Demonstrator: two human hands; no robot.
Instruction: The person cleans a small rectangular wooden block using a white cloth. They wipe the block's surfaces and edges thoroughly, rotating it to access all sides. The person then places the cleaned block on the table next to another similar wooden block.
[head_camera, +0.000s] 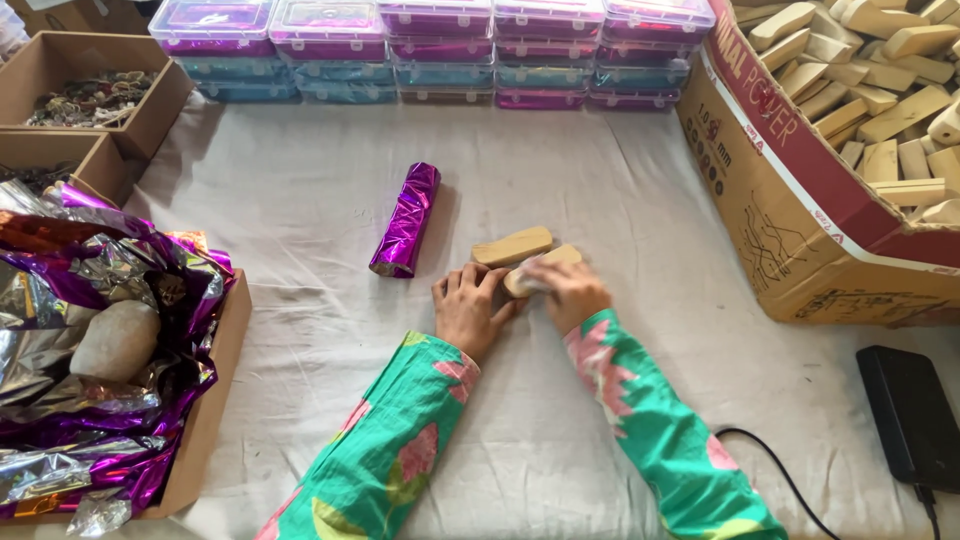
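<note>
At the far left, a shallow cardboard tray is cut off by the frame edge; it is heaped with crinkled purple and silver foil sheets, and a smooth grey stone lies on them. Behind it, two open cardboard boxes hold a dark tangle too small to make out. On the white cloth-covered tabletop lies a purple foil-wrapped block, well clear of the hands. The left hand rests flat, fingers touching a pale wooden block. The right hand is closed over a second wooden block, partly hiding it. Stacked clear plastic boxes, purple and teal, line the back. At right, a big cardboard carton of wooden blocks is cropped, beside a black power bank with cable.
</note>
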